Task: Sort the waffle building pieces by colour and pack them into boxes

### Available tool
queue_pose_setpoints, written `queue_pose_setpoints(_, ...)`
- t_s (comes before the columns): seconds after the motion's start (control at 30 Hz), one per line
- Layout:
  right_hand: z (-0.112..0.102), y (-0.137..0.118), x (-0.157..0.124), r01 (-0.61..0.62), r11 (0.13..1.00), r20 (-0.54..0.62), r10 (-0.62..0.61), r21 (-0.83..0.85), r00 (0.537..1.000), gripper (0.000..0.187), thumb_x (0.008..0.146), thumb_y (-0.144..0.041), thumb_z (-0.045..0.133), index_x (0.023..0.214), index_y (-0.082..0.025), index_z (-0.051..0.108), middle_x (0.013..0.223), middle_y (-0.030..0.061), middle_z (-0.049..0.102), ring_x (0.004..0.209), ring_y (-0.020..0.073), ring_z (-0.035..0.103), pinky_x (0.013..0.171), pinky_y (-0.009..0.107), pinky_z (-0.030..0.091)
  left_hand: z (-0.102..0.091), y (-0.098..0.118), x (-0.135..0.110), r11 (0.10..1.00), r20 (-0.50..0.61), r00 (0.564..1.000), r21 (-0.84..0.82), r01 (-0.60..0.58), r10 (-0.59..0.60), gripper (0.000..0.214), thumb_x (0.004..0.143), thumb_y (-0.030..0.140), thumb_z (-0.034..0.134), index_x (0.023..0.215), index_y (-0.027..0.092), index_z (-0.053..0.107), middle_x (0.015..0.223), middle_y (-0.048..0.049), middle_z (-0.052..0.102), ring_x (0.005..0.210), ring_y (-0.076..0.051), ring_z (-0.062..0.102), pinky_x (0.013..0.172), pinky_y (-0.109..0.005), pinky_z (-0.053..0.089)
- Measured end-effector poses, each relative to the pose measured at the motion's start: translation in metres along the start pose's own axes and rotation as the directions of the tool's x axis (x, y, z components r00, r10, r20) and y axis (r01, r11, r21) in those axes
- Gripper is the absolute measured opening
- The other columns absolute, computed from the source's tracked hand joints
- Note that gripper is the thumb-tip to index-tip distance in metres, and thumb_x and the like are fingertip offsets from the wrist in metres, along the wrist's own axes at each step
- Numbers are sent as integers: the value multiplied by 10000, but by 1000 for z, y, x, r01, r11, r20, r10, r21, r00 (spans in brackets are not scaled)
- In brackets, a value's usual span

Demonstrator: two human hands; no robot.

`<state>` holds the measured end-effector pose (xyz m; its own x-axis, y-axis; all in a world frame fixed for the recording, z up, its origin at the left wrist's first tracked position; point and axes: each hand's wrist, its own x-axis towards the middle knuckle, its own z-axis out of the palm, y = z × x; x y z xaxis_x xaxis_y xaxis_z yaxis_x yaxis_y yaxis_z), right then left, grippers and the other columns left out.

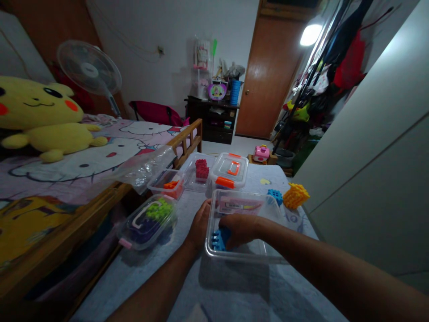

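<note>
A clear plastic box [234, 257] without a lid stands in front of me on the blue cloth. My right hand [243, 229] reaches down inside it, fingers closed on blue toy blocks [218, 240] at the box's left end. From outside, my left hand [200, 221] holds the left wall of the box; its fingertips are partly hidden. A pink packet with a label [239, 206] shows at the box's far side. Beyond the right end lie more blue blocks [275, 196] and a stack of yellow blocks [296, 196].
Left of the box are a lidded container [134, 230] with green and purple pieces and an open container [156, 182] with orange pieces. Red blocks [201, 171] sit in a clear tray behind, beside an orange-latched box [231, 167]. A wooden bed rail [186, 138] borders the left.
</note>
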<state>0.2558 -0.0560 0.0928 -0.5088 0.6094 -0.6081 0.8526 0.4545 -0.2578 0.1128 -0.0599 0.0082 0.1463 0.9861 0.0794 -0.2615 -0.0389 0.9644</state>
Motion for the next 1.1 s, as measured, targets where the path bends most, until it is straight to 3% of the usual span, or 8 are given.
queue_pose_setpoints(0.23,-12,3,-13,37,999,-39,-36,5,999,507,732,-314,695,1201,-130,637,1149,135,699,990,276,672,770,317,506,3,7,-4,999,-43,999,-21,25,-26,432,839,549,558,1048,182,651,1054,-70,711,1035,-259,619,892,-335,474)
queue_pose_setpoints(0.37,-17,8,-22,42,997,-98,-36,60,995,539,797,-350,652,1286,-133,582,1217,137,673,1026,250,668,798,304,509,0,1,-1,1000,-54,998,-3,24,-24,440,822,549,582,1073,195,661,1085,-65,706,1073,-268,603,925,-346,462)
queue_pose_setpoints(0.57,-3,8,-3,74,993,27,-72,-88,997,517,767,-342,674,1210,-79,628,1175,181,684,1011,296,669,761,325,503,-2,2,1,998,-136,990,34,50,-45,397,729,522,682,979,214,692,1046,-64,709,1171,-302,551,999,-366,431)
queue_pose_setpoints(0.73,6,6,5,142,988,78,-138,-54,987,409,793,-309,643,1142,-98,673,1081,139,722,915,246,689,679,278,488,0,9,-1,998,-78,997,59,-3,8,316,746,476,671,934,224,705,998,-59,714,1105,-296,582,940,-370,473)
queue_pose_setpoints(0.83,-1,5,-4,140,989,89,-136,-42,987,426,794,-311,652,1160,-93,661,1102,141,713,929,247,680,690,283,492,0,10,0,996,-77,997,90,-3,10,296,719,453,701,908,226,712,1003,-59,711,1063,-296,601,936,-371,472)
queue_pose_setpoints(0.93,-24,11,-32,120,993,-18,-120,10,993,469,787,-350,676,1195,-123,637,1129,121,700,938,234,669,710,286,498,-1,9,-1,997,-104,995,75,20,-13,307,724,465,693,913,224,715,1003,-62,711,1070,-302,600,945,-372,465)
queue_pose_setpoints(1.0,-44,26,-60,126,980,-202,-93,157,975,392,842,-344,626,1190,-165,632,1107,79,702,905,182,666,722,261,498,-1,7,-2,998,-104,994,63,25,-18,334,745,476,677,954,218,714,1020,-63,711,1085,-300,593,970,-366,449)
queue_pose_setpoints(1.1,-64,64,-96,77,960,-503,73,270,861,329,895,-239,533,1207,-162,601,1082,73,704,877,148,664,761,249,496,0,6,-3,998,-43,999,51,25,-23,373,777,487,656,1020,208,705,1079,-62,706,1113,-291,581,1003,-355,426)
